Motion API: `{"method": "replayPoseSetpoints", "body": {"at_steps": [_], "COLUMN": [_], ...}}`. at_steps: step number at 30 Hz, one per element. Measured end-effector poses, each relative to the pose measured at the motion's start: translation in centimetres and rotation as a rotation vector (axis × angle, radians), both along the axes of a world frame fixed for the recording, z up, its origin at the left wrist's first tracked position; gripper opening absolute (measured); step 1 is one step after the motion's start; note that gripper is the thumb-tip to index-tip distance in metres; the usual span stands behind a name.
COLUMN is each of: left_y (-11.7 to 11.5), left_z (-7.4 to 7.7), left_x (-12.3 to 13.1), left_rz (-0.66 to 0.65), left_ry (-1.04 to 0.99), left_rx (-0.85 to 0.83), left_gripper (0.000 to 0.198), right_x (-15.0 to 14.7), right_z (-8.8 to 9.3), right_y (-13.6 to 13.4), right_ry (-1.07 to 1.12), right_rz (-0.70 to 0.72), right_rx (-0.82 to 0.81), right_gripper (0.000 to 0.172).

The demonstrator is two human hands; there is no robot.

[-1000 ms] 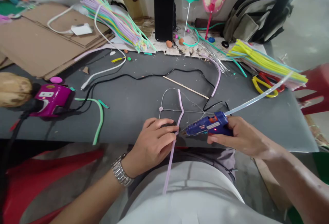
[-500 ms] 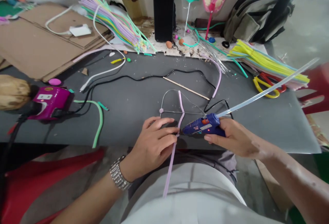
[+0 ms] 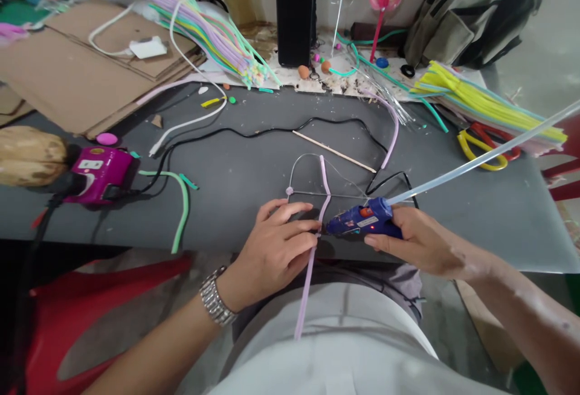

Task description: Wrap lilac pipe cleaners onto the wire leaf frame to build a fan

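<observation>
A bent lilac pipe cleaner [image 3: 323, 173] runs from the grey table down over its front edge to my lap. My left hand [image 3: 284, 243] grips it near that edge, fingertips pressed against it. My right hand [image 3: 410, 235] is wrapped around a blue glue gun [image 3: 362, 218], a long clear glue stick [image 3: 480, 156] jutting from its back. The nozzle points left and lies right beside the pipe cleaner at my left fingertips; I cannot tell whether they touch. Beyond my left hand lies a thin wire frame [image 3: 302, 156] with a small lilac knot [image 3: 289, 191], partly crossed by the pipe cleaner.
A wooden stick [image 3: 334, 151] and a black cable [image 3: 254, 134] lie farther back. At left are a magenta power adapter [image 3: 102, 171] and cardboard [image 3: 67, 87]. Bundled pipe cleaners [image 3: 212, 38], a phone [image 3: 295, 14], scissors [image 3: 483, 150] and a backpack [image 3: 462, 20] line the back and right.
The view has shifted slightly, so most things sit a little farther right and higher. Both hands, the glue gun and the pipe cleaner keep nearly the same positions relative to one another.
</observation>
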State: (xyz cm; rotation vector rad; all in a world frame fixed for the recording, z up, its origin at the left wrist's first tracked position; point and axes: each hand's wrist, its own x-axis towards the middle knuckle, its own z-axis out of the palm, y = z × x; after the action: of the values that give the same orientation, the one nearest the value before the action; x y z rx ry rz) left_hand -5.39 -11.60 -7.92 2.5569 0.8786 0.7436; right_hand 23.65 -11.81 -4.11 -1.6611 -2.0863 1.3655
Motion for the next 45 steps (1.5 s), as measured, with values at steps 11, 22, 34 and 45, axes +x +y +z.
{"method": "replayPoseSetpoints", "body": {"at_steps": [11, 22, 34, 45], "left_y": [0.1, 0.1, 0.2, 0.2], "left_z": [0.2, 0.2, 0.3, 0.3], "left_x": [0.1, 0.0, 0.0, 0.1], "left_rz": [0.000, -0.001, -0.006, -0.003], "left_ry": [-0.011, -0.005, -0.009, -0.011], "left_rx": [-0.002, -0.008, -0.008, -0.014], "left_gripper": [0.013, 0.013, 0.013, 0.014], "right_x": [-0.2, -0.3, -0.5, -0.5], "right_z": [0.3, 0.7, 1.3, 1.2], "right_y": [0.0, 0.1, 0.2, 0.3], "right_ry": [-0.006, -0.042, -0.059, -0.003], "right_rz": [0.016, 0.053, 0.077, 0.087], "right_rx": [0.032, 0.087, 0.061, 0.042], "right_gripper": [0.048, 0.046, 0.045, 0.039]}}
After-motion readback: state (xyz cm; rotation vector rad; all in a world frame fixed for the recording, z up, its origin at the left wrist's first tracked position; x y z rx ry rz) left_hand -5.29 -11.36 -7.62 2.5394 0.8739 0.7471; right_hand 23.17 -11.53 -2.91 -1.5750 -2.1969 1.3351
